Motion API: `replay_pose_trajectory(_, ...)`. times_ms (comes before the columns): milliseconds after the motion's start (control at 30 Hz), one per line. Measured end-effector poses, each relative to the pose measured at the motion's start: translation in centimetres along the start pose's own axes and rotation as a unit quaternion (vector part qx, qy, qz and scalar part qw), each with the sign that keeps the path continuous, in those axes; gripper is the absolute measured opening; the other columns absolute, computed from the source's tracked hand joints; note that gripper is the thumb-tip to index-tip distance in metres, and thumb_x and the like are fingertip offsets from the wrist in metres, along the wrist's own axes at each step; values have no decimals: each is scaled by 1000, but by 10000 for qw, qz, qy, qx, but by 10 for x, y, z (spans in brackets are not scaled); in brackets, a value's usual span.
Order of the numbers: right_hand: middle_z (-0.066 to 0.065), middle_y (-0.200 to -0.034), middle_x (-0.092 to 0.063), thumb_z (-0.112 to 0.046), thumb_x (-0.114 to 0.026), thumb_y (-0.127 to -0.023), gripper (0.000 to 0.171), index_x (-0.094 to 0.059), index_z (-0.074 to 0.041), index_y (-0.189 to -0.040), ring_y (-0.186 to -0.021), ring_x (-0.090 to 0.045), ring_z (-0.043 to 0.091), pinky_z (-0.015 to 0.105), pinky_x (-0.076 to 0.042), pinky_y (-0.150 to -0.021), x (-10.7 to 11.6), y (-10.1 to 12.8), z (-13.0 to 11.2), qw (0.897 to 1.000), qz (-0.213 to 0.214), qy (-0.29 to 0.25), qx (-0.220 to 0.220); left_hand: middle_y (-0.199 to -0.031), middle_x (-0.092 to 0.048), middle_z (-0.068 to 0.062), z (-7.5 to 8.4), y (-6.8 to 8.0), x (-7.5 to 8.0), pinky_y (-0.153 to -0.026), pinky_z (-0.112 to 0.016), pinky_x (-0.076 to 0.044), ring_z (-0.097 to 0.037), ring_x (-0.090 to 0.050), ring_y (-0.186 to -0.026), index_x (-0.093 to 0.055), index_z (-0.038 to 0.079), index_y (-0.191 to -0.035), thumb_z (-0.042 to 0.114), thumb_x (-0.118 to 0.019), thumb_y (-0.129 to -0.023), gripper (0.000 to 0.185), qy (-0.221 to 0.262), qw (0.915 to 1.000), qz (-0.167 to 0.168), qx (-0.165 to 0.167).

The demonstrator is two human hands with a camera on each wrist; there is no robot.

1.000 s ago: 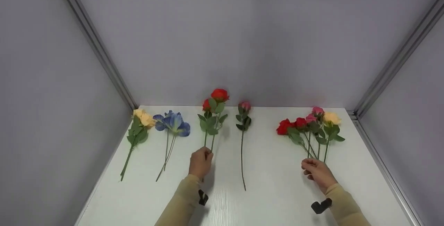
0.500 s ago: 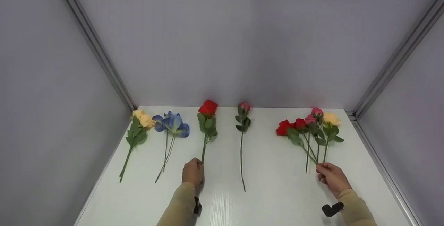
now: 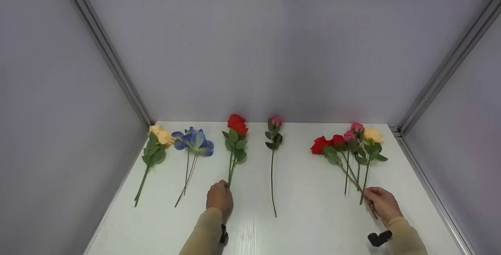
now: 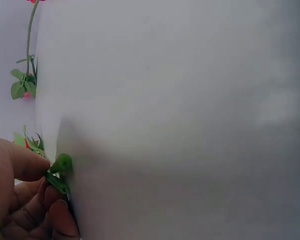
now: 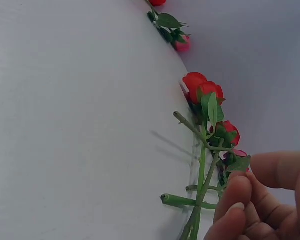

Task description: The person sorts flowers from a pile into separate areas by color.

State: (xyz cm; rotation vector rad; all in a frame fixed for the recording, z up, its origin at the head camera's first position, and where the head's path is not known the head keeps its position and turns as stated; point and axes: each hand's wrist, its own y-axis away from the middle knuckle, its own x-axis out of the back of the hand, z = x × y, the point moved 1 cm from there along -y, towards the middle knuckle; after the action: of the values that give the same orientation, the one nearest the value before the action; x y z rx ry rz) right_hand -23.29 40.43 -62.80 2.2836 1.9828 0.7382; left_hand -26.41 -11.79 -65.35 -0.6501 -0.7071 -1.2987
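Two red roses [image 3: 237, 124] lie near the back edge of the white table, left of its middle. My left hand [image 3: 219, 197] holds their stems low down. In the left wrist view, thumb and fingers pinch the two green stem ends [image 4: 61, 172]. On the right lies a spread bunch: red roses [image 3: 321, 144], pink roses [image 3: 350, 135] and a pale yellow rose [image 3: 373, 135], with crossing stems [image 3: 354, 180]. My right hand [image 3: 383, 204] is beside the lower stems, fingers loosely bent. The right wrist view shows nothing plainly gripped.
A single pink rose [image 3: 276, 122] lies at the table's middle, its long stem pointing toward me. Blue flowers [image 3: 195, 141] and yellow roses [image 3: 161, 135] lie at the left. Grey walls [image 3: 250, 51] enclose the table [image 3: 305, 223] at the back and sides.
My left hand has moved down and left, lowering the red roses. My right hand has shifted right and toward me; stem ends once hidden by it now show past its fingers.
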Motion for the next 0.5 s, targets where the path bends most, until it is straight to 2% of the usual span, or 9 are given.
replay_pose_trajectory(133, 13, -108, -59, -28, -55, -98, 44, -47, 4, -126, -88, -57, 19, 28, -48, -70, 4, 3, 3, 9986, 280, 433, 101, -79, -64, -8, 0, 1, 0, -71, -42, -53, -27, -65, -78, -65, 2, -92, 4, -60, -89, 7, -61, 10000, -13, -40)
replay_pose_trajectory(233, 14, -106, -58, -29, -55, -97, 43, -49, 4, -124, -89, -57, 21, 28, -47, -69, 8, 3, 4, 9941, 543, 901, 261, -78, -63, -7, 0, 1, 0, -71, -42, -53, -27, -65, -78, -65, 2, -92, 5, -60, -89, 6, -63, 9999, -3, -86)
replay_pose_trajectory(367, 13, -102, -58, -31, -58, -96, 42, -53, 4, -118, -90, -55, 25, 31, -45, -70, 10, 0, 4, 9837, 814, 1508, 547, -78, -64, -7, -2, 0, -1, -71, -42, -53, -27, -65, -78, -66, 2, -92, 5, -61, -89, 6, -40, 9999, 57, -116)
replay_pose_trajectory(500, 20, -107, -59, -33, -59, -95, 45, -54, 6, -118, -95, -56, 32, 41, -45, -77, 9, -3, 7, 9739, 800, 1993, 730, -80, -65, -8, -4, 1, 0, -72, -43, -53, -27, -65, -79, -67, 2, -93, 6, -62, -89, 8, 58, 9999, 56, -104)
